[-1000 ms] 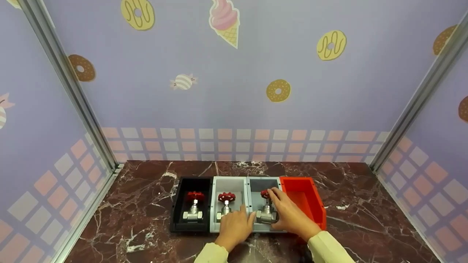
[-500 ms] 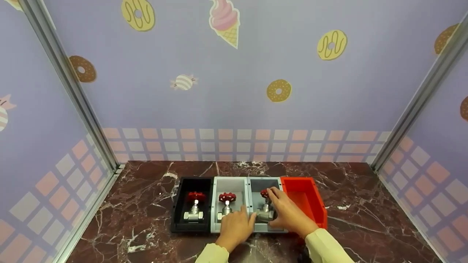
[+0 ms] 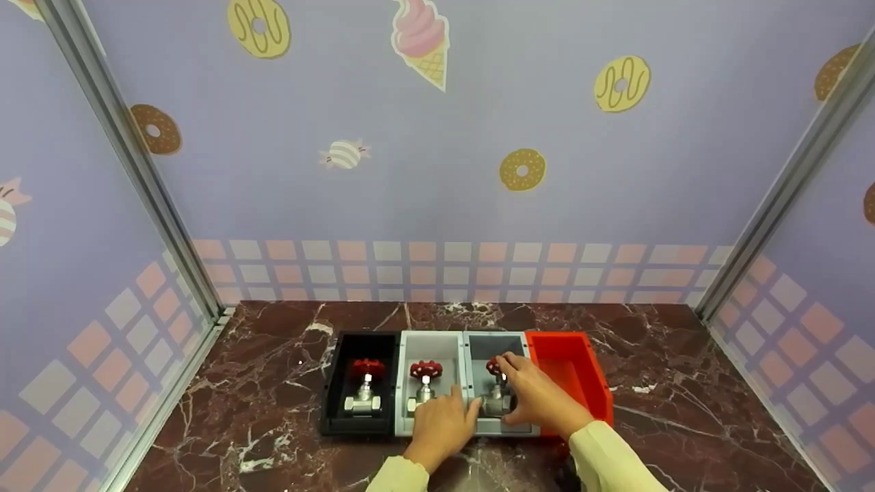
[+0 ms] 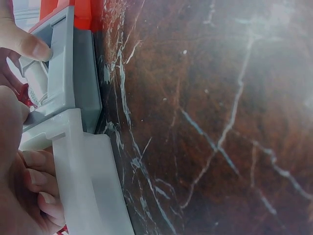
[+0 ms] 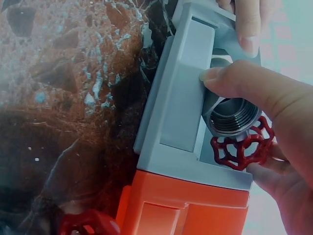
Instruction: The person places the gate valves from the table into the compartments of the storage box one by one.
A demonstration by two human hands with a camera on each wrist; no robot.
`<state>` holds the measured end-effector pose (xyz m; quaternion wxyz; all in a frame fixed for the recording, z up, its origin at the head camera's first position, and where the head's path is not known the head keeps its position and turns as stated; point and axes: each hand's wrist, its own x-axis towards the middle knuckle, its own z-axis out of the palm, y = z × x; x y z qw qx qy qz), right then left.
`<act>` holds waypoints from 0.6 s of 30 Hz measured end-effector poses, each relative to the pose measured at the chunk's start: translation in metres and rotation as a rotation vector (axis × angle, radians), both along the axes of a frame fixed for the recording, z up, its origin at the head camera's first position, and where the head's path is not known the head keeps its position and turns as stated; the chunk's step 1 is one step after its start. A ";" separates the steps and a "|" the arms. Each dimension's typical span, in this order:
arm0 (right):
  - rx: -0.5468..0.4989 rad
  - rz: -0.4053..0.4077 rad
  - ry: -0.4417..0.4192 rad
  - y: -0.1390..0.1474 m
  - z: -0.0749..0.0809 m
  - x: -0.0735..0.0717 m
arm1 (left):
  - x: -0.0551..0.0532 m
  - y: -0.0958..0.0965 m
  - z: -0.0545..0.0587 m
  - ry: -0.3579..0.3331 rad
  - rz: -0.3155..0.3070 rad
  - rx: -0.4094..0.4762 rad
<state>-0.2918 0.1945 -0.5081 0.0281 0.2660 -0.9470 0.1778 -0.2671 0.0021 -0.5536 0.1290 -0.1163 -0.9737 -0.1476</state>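
Note:
My right hand (image 3: pixel 543 396) grips a metal valve (image 3: pixel 497 400) in the grey bin (image 3: pixel 497 342). In the right wrist view the thumb presses the valve's threaded end (image 5: pixel 234 117), and the fingers are behind its red handwheel (image 5: pixel 244 149). My left hand (image 3: pixel 441 424) straddles the wall between the white bin (image 3: pixel 437 340) and the grey one, thumb on the grey side and curled fingers (image 4: pixel 36 178) inside the white bin. A second valve (image 3: pixel 425 383) stands in the white bin, partly covered by this hand. Another valve (image 3: pixel 364 396) stands in the black bin.
The black bin (image 3: pixel 329 383), white, grey and red bins stand side by side on a dark red marbled table (image 3: pixel 273 383). Inside the red bin (image 3: pixel 598 383) no valve shows. Near the right sleeve, a red handwheel (image 5: pixel 88 223) lies low by the red bin. Patterned walls enclose the table.
My right hand and the valve it grips have shifted slightly left within the grey bin. The left hand stays in place on the bin wall.

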 end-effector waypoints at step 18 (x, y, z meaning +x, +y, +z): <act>-0.030 0.015 -0.158 -0.004 0.010 -0.016 | -0.001 -0.001 0.002 -0.019 -0.005 0.007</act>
